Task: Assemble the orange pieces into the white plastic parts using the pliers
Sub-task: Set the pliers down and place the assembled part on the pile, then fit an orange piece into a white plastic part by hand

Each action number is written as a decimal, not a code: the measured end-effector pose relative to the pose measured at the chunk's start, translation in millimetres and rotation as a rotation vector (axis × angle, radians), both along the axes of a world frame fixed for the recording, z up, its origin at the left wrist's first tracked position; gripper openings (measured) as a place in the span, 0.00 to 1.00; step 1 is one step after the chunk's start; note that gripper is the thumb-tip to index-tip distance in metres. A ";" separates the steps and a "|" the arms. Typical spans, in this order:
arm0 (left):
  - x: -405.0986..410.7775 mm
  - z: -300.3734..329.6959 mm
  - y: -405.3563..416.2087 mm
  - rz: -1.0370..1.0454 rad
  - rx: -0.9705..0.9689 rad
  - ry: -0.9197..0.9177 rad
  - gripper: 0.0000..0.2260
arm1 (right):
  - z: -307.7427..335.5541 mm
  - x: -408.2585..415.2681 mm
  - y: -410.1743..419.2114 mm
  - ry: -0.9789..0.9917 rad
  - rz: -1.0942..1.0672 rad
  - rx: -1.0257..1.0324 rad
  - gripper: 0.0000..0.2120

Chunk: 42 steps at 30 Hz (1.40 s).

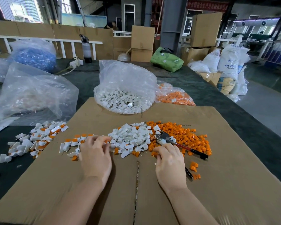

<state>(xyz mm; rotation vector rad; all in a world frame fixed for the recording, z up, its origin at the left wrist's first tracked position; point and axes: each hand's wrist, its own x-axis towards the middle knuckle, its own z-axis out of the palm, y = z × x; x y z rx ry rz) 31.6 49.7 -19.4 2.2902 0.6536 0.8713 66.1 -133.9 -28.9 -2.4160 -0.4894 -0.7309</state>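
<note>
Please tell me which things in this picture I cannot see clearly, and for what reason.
Head view:
- Right hand covers the middle of the pliers; its grip on them cannot be judged.
- Left hand: fingertips blurred by motion, so what they pinch is unclear.
- Clear bag at the left: its folds hide the contents.
- Red banner: writing too small and dark.

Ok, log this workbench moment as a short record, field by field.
surface: flattened cardboard on a dark table
left hand: fingers curled, pinching an orange piece
right hand: fingers curled over the pliers
pliers head: lying among the loose orange pieces
loose white parts: heaped between the hands
finished pile: left edge of cardboard
supply bags: white parts, orange pieces
</note>
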 end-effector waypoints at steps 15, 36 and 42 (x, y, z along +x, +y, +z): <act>4.2 3.0 22.8 0.079 0.113 0.142 0.21 | -2.4 0.5 5.1 -0.155 -0.066 -0.219 0.16; 8.3 -12.5 -27.9 -0.419 0.199 0.186 0.12 | 0.7 -0.1 10.1 -0.083 0.135 -0.311 0.10; 6.5 -9.2 -32.2 -0.447 0.073 0.158 0.09 | 3.6 -2.0 9.3 -0.109 0.108 -0.221 0.10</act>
